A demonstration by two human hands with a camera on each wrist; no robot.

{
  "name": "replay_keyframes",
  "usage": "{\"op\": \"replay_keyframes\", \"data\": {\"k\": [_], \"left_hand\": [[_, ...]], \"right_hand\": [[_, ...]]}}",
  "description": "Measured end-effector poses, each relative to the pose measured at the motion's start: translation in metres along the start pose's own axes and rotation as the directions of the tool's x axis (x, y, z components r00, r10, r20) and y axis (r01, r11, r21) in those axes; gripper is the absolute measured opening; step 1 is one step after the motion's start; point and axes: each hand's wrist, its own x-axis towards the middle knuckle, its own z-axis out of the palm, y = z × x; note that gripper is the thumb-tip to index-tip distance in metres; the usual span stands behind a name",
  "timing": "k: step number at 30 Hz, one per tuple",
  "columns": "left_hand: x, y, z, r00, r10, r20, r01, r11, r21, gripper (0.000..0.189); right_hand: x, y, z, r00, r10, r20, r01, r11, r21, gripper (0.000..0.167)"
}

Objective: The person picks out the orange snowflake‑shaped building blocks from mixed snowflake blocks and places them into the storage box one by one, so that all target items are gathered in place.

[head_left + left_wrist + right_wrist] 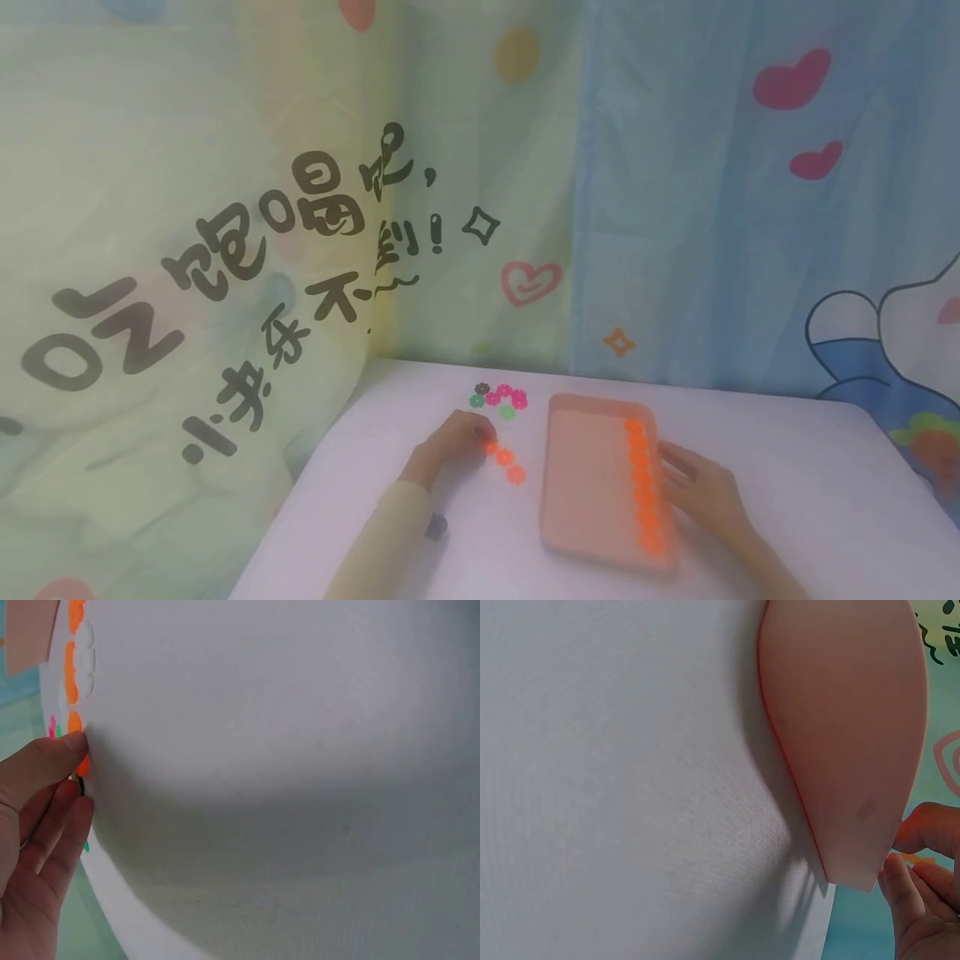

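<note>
With thumb and fingertips my left hand (459, 435) pinches an orange flower-shaped piece (83, 763) at the near end of a short diagonal row on the table. Other orange flower pieces (516, 475) of that row lie to its right. A pink rectangular tray (585, 483) stands right of the row, with several orange flower pieces (642, 479) lined up along its right inner side. My right hand (701, 487) grips the tray's right rim, thumb at the top edge and fingers against the outer wall (847, 750).
Beyond the left hand lies a loose group of flower pieces: pink (519, 399), green (477, 401), light green (507, 412) and dark (482, 388). White flower pieces (87, 656) sit beside the orange row. A printed curtain (480, 167) hangs behind the white table (360, 500).
</note>
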Motion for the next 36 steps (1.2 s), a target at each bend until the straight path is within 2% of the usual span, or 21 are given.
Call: {"op": "replay_keyframes", "data": {"k": [2, 6, 11, 15, 18, 21, 25, 32, 36], "left_hand": [[0.000, 0.000, 0.000, 1.000, 0.003, -0.004, -0.003, 1.000, 0.019, 0.021], [0.001, -0.003, 0.002, 0.997, 0.073, -0.014, -0.072, 0.995, 0.070, 0.022], [-0.002, -0.005, 0.004, 0.993, 0.114, -0.005, -0.113, 0.990, 0.087, 0.024], [-0.009, -0.001, 0.002, 0.996, 0.091, 0.023, -0.092, 0.992, 0.081, 0.030], [-0.012, 0.003, 0.000, 0.999, 0.036, 0.037, -0.038, 0.997, 0.066, 0.034], [-0.011, 0.006, -0.002, 0.999, 0.009, 0.033, -0.011, 0.997, 0.079, 0.035], [-0.007, 0.006, -0.001, 1.000, 0.021, 0.019, -0.022, 0.994, 0.109, 0.035], [-0.007, 0.001, 0.002, 0.999, 0.040, 0.004, -0.040, 0.994, 0.105, 0.036], [-0.009, -0.004, 0.005, 0.995, 0.097, -0.026, -0.095, 0.992, 0.081, 0.034]], "right_hand": [[0.000, 0.000, 0.000, 1.000, 0.005, 0.007, -0.005, 1.000, -0.004, 0.091], [0.001, 0.001, -0.001, 1.000, 0.014, 0.020, -0.014, 1.000, 0.002, 0.092], [0.001, 0.000, -0.001, 0.999, 0.028, 0.026, -0.028, 1.000, 0.001, 0.090], [0.000, -0.001, -0.001, 0.999, 0.025, 0.023, -0.025, 1.000, -0.002, 0.088], [0.001, 0.000, -0.001, 1.000, 0.011, 0.025, -0.012, 1.000, 0.005, 0.087], [0.003, 0.003, -0.001, 1.000, 0.002, 0.023, -0.002, 1.000, 0.010, 0.082], [0.006, 0.007, -0.001, 1.000, -0.010, 0.013, 0.010, 1.000, 0.008, 0.082], [0.007, 0.012, 0.000, 0.999, -0.039, 0.002, 0.039, 0.999, 0.002, 0.082], [0.005, 0.009, 0.001, 1.000, -0.026, 0.008, 0.026, 1.000, -0.002, 0.083]]}}
